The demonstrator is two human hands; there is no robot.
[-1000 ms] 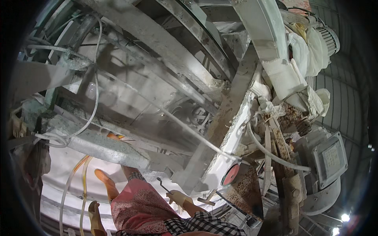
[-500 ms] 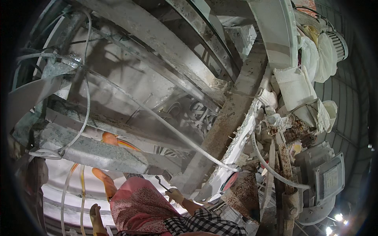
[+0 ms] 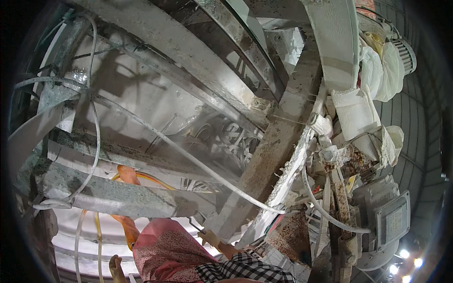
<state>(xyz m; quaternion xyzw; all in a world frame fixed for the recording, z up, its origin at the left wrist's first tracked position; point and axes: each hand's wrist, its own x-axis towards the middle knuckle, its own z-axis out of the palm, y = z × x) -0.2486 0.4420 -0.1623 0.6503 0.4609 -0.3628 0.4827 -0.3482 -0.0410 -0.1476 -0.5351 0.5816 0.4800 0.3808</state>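
Observation:
My right hand (image 3: pixel 210 238), low in the middle, is closed around a thin metal rod tool (image 3: pixel 195 226) with a bent end. Its tip comes up to the lower edge of a caked grey beam (image 3: pixel 118 194); whether they touch I cannot tell. At the lower left my left hand (image 3: pixel 115 265) points upward with its fingers out, holding nothing visible. Between my hands lies pink, speckled clothing (image 3: pixel 165 247). An orange object (image 3: pixel 126 228) sits beside it, and a similar orange piece (image 3: pixel 127 174) shows beyond the beam; their kind is unclear.
Crusted metal beams (image 3: pixel 278 127) cross a pale, shadowed cavity. A grey cable (image 3: pixel 179 148) runs diagonally across it. Yellow and whitish hoses (image 3: pixel 98 245) hang at lower left. A dusty motor housing (image 3: pixel 389 217), a rusty bracket (image 3: pixel 340 203) and plastic bags (image 3: pixel 384 70) stand at right.
The view has shifted slightly, with the near beam lower in it. My right hand and the rod tool are closer to that beam's edge. My left hand sits lower in the picture.

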